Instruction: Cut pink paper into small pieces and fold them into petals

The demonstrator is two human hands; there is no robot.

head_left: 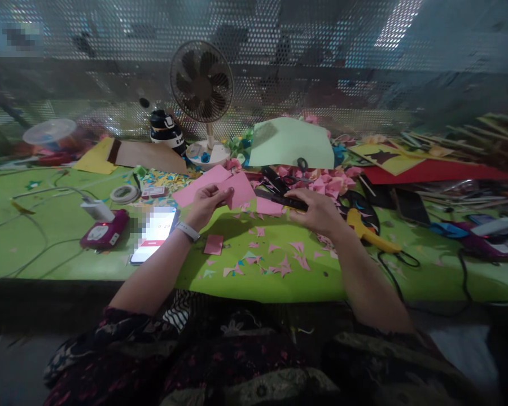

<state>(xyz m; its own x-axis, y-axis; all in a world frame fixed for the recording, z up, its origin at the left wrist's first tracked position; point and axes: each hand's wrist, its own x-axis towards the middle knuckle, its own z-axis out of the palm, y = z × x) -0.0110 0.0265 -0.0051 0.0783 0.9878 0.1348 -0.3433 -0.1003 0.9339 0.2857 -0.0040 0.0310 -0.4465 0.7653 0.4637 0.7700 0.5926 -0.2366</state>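
Note:
In my left hand (pixel 209 203) I pinch a sheet of pink paper (pixel 240 190) between thumb and fingers, above the green table (pixel 245 282). My right hand (pixel 317 211) is closed around dark scissors (pixel 285 200), whose blades point left to the right edge of that sheet. Just under the blades is a smaller pink paper piece (pixel 269 207); whether it is attached to anything I cannot tell. Another pink sheet (pixel 195 186) lies behind my left hand. A small pink square (pixel 214 245) rests on the table nearer me, beside scattered pink scraps (pixel 284 265).
Left of me are a lit phone (pixel 154 234), a purple power strip (pixel 105 230) and cables. A small fan (pixel 203 82) and a black bottle (pixel 167 132) stand at the back. On the right lie a yellow glue gun (pixel 370 234) and red paper (pixel 440 171).

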